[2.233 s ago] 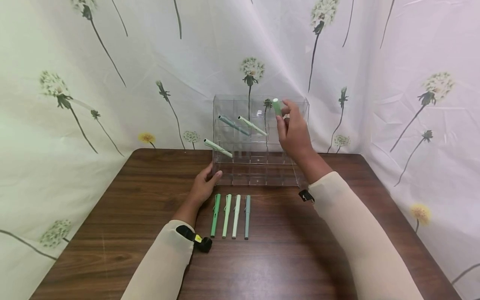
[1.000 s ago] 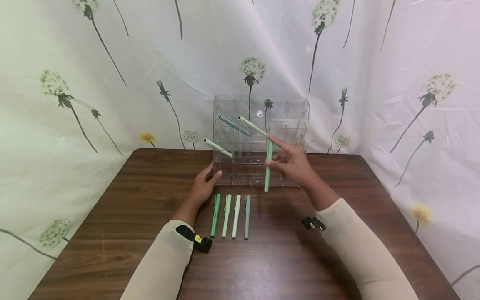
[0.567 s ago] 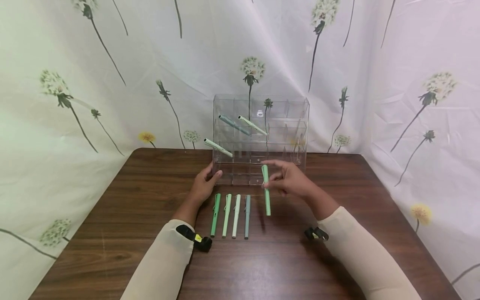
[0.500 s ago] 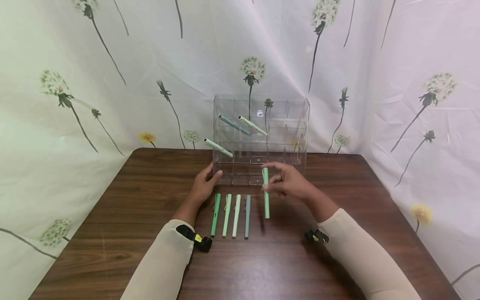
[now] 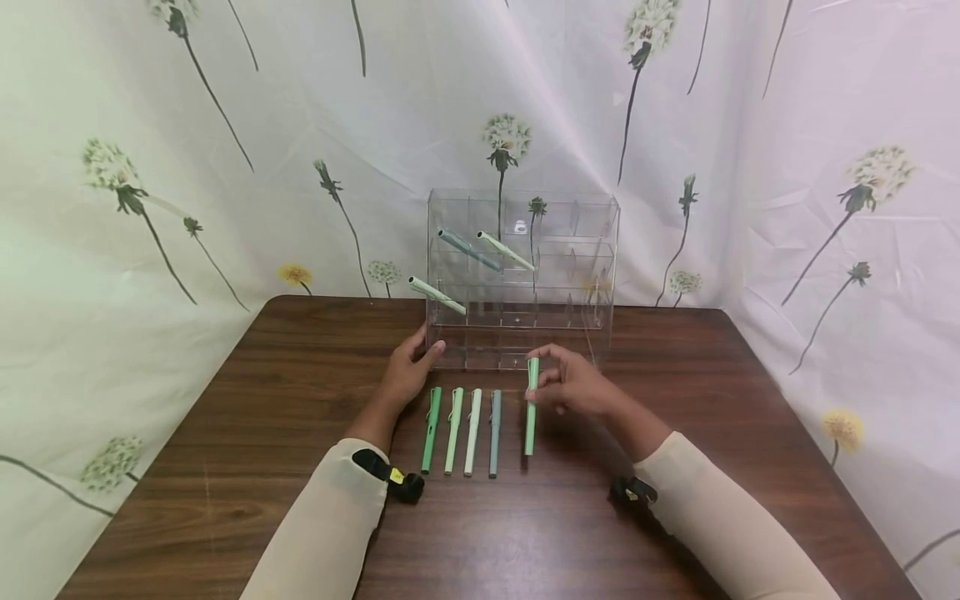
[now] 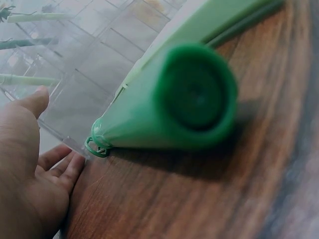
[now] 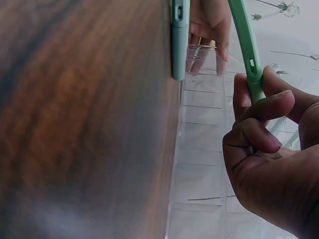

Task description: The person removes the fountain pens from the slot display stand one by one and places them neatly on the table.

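My right hand pinches a mint-green pen between thumb and fingers, cap end towards the stand. In the right wrist view this pen is held clear of the tabletop. To its left, a row of capped pens lies on the table: a dark green pen, a light green pen, a whitish pen and a grey-blue pen. My left hand holds the lower left side of a clear compartment stand, thumb in front, fingers partly hidden along its side.
Leaning in the stand's left compartments are a grey-blue pen, a pale green pen and a whitish pen. The stand is at the back of the brown wooden table, before a dandelion-print curtain.
The right hand has brought the mint-green pen down from the stand's upper right to low over the table, right of the row. The left hand has stayed at the stand.
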{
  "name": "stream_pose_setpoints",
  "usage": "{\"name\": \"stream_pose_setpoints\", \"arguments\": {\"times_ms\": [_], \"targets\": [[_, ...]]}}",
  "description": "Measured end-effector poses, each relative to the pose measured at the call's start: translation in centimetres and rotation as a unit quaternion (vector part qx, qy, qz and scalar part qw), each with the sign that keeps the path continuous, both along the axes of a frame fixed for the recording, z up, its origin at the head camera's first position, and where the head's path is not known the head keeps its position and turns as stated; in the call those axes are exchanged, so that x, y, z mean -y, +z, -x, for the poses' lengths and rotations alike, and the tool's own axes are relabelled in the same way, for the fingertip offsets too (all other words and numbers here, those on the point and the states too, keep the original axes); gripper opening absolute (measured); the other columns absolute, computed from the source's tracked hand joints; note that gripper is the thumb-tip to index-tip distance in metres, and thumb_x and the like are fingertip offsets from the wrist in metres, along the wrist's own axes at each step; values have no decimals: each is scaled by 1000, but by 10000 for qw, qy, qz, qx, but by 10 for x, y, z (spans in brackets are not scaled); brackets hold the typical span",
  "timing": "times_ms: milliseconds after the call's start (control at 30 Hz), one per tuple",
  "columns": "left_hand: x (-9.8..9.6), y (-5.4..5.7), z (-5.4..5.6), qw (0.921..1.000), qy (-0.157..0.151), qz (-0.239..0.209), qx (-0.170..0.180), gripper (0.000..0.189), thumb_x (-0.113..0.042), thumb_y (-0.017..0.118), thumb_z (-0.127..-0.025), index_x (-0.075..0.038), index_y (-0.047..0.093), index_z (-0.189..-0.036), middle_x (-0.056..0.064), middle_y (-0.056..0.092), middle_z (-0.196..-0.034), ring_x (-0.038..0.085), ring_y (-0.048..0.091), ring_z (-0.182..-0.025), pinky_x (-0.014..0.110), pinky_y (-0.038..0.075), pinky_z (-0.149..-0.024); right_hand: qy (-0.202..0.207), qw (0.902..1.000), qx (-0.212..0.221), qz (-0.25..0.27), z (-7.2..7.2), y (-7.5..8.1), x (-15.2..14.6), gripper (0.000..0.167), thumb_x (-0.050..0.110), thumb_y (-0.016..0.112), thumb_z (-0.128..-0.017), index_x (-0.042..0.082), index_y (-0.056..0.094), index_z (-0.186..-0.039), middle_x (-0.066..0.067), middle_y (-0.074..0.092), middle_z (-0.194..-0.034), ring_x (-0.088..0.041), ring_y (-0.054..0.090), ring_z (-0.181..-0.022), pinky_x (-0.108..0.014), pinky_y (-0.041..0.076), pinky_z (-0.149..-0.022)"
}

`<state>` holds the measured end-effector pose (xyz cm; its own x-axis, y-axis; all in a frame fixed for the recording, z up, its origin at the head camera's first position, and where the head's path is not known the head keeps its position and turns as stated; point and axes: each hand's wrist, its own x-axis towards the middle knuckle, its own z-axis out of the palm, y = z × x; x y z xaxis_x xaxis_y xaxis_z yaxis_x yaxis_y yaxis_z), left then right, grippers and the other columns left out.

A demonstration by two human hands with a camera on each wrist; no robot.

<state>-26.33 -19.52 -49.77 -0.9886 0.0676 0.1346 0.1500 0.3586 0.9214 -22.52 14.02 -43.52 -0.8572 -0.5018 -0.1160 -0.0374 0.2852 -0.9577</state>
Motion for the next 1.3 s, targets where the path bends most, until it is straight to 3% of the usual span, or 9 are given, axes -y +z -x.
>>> {"name": "stream_pose_setpoints", "arguments": {"times_ms": [233, 500, 1100, 1300], "targets": [[0, 1, -1, 10000, -21, -64, -26, 70, -42, 61, -113, -25, 30, -174, 19, 43, -174, 40, 50, -155, 59, 42, -126, 209, 9997, -26, 113, 3, -14, 3, 68, 1, 81, -97, -2, 44, -155, -1, 76, -87, -11, 52, -57, -27, 46, -53], [0, 0, 0, 9998, -54, -165, -85, 68, -39, 61, -114, -25, 32, -174, 20, 45, -172, 41, 51, -154, 60, 41, -126, 277, 9995, 42, 149, 2, -18, 6, 72, -3, 80, -95, -7, 42, -155, 0, 76, -87, -12, 54, -58, -27, 47, -54], [-1, 3, 0, 9999, -53, -89, 17, 70, -41, 60, -114, -24, 30, -174, 18, 42, -174, 39, 48, -157, 59, 40, -128, 226, 9993, 215, 194, -3, -33, 12, 80, -11, 83, -87, -6, 42, -156, -5, 71, -89, -11, 62, -64, -25, 51, -58], [0, 1, 1, 9999, -62, -105, 2, 69, -41, 60, -114, -25, 31, -174, 18, 41, -175, 39, 47, -158, 59, 39, -128, 242, 9993, -261, -66, -3, -37, 13, 75, -9, 87, -85, -11, 49, -150, -16, 69, -104, -11, 59, -64, -25, 52, -59]]}}
